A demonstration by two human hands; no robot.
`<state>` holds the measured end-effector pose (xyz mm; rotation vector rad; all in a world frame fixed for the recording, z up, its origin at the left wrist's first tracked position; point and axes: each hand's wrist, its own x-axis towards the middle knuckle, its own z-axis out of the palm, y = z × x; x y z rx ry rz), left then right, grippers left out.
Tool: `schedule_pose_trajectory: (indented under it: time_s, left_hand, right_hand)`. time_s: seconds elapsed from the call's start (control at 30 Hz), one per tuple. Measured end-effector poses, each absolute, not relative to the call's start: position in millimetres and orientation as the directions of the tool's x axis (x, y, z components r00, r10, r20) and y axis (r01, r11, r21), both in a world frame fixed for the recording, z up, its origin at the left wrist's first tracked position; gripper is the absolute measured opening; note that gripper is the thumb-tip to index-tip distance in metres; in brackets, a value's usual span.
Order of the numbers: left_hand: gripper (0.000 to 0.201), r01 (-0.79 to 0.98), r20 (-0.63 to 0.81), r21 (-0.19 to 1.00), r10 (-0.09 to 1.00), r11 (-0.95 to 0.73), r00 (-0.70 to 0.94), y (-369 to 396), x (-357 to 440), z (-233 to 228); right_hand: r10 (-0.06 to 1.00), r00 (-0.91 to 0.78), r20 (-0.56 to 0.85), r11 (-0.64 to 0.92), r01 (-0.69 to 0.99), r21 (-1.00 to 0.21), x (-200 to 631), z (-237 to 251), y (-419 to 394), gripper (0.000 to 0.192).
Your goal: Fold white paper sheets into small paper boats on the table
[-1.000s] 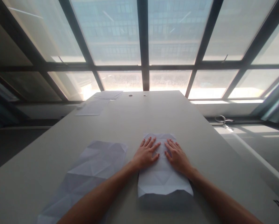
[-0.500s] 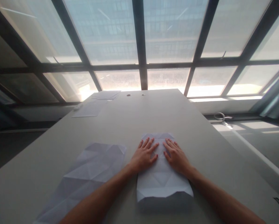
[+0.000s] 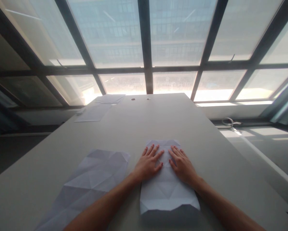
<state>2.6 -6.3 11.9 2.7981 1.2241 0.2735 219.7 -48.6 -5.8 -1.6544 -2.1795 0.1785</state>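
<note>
A creased sheet of white paper (image 3: 169,192) lies in front of me, its near end curling up off the table. My left hand (image 3: 149,163) rests flat on the left side of its far part, fingers spread. Opposite it, my right hand (image 3: 182,164) lies flat on the right side, fingers stretched out. A narrow strip of paper shows between the two hands. To the left is a second creased paper (image 3: 95,175), marked with crossing folds and partly hidden behind my left forearm.
The white table (image 3: 158,122) stretches away to large windows (image 3: 119,35). Flat paper sheets (image 3: 91,112) lie at its far left. Near the far edge is a small dark round hole (image 3: 133,99). A pale cable (image 3: 261,154) runs beyond the right edge.
Both hands stay flat on the paper in nearly the same place. The whole view has shifted very slightly.
</note>
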Motion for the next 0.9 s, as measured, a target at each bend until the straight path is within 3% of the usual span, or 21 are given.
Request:
schedule_pose_trajectory:
  time_s: [0.9]
  left_hand:
    - [0.057,0.739,0.147,0.092,0.743,-0.668,0.653,-1.9,6.6,5.2]
  right_hand:
    - [0.939,-0.16,0.303,0.253,0.919,-0.301,218.2,5.0,-36.4,0.04]
